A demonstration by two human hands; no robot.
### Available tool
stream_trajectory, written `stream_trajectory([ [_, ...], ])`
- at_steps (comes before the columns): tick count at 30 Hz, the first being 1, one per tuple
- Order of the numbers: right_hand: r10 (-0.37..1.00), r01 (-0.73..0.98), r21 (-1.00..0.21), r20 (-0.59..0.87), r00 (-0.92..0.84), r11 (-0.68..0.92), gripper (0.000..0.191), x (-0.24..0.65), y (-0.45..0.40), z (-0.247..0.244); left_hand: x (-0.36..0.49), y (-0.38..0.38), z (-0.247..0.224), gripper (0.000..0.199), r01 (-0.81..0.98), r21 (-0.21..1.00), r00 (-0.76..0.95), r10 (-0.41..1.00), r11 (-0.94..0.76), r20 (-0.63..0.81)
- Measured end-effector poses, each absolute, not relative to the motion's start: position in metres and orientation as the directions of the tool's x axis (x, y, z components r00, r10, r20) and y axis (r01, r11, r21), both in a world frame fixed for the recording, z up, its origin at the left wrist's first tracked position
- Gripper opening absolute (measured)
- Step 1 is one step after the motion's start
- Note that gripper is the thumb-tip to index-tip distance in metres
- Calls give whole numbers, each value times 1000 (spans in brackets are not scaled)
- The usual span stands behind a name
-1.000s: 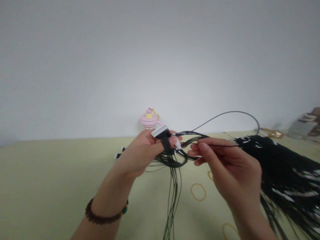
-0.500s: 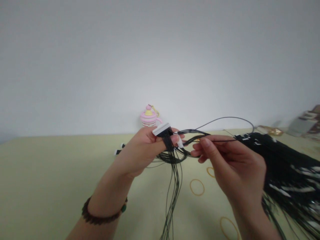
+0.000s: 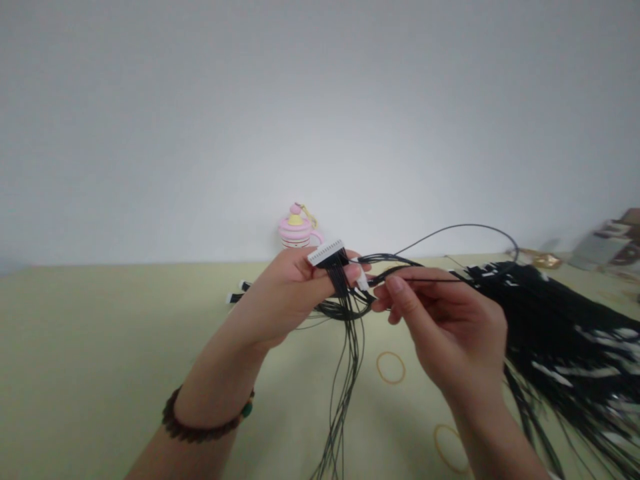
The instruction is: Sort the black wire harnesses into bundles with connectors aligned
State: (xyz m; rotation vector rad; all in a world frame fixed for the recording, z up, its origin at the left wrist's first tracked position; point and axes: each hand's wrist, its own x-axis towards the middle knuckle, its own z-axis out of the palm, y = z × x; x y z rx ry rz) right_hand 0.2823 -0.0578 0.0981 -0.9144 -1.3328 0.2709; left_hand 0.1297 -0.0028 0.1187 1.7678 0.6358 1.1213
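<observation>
My left hand [image 3: 300, 283], with a beaded bracelet [image 3: 200, 427] at the wrist, is closed on a black wire harness [image 3: 338, 280]. The harness has a wide white connector [image 3: 327, 253] above my thumb, and its thin wires hang down toward the table. A smaller white connector [image 3: 362, 277] shows by my left fingertips. My right hand [image 3: 440, 320] pinches a single black wire [image 3: 440, 280] between thumb and forefinger, just right of that small connector. This wire arcs up in a loop over my right hand. Part of the bundle is hidden behind my fingers.
A large pile of black wire harnesses [image 3: 560, 320] lies on the right of the table. Yellow rubber bands [image 3: 391, 368] lie in front. A pink lidded cup [image 3: 295, 230] stands by the wall. More white connector ends [image 3: 233, 298] poke out behind my left hand.
My right hand has moved left, closer to the small white connector, still pinching the wire. The wire's loop reaches a little higher and wider. My left hand is nearly still.
</observation>
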Motion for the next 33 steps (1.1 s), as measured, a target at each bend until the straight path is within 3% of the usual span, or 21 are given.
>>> stream_trajectory([
  [11, 674, 312, -740, 672, 307, 596, 4, 281, -57, 98, 130, 0, 117, 15, -73, 903, 452, 793, -424, 409],
  [17, 690, 360, -715, 689, 220, 599, 6, 288, -53, 96, 131, 3, 116, 18, -72, 902, 469, 784, -425, 407],
  [33, 703, 381, -718, 680, 208, 583, 9, 290, -47, 92, 134, 4, 115, 21, -15, 914, 452, 813, -406, 368],
])
